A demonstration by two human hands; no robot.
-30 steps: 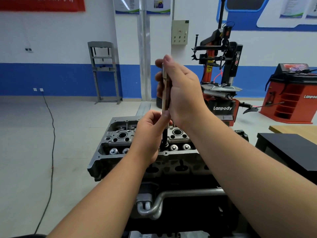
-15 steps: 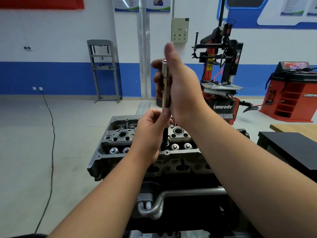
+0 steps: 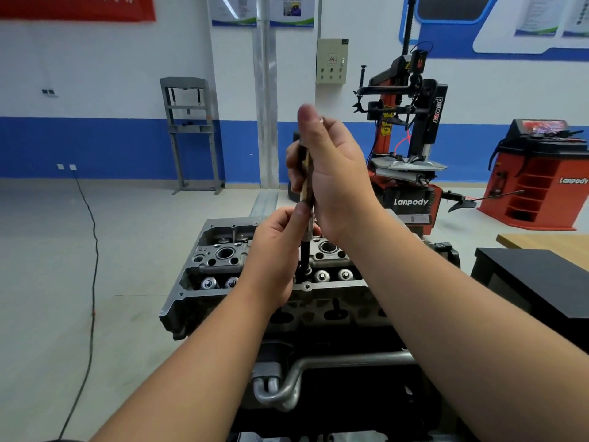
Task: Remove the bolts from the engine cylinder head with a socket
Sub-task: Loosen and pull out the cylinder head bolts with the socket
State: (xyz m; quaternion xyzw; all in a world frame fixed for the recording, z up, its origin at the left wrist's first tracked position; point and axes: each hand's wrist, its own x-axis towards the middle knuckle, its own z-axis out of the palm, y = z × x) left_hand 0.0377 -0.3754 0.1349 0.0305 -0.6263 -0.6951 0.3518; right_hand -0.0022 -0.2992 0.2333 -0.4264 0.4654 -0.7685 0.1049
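- Right hand [image 3: 331, 173] is wrapping the upright socket driver [image 3: 305, 183] high, thumb extended, likely supplying the turning.
- Left hand [image 3: 274, 250] is pinching the shaft at 6 o'clock below, seemingly steadying it.
- Tip is sitting in the cylinder head [image 3: 223, 260], centre row, apparently on a hidden bolt.

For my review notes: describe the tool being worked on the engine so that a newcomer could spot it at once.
Find the grey cylinder head at centre. Over its middle, both hands stack: right hand above, left hand below. The socket tool is the slim upright rod they grip, its dark tip down among the round shiny valve caps.
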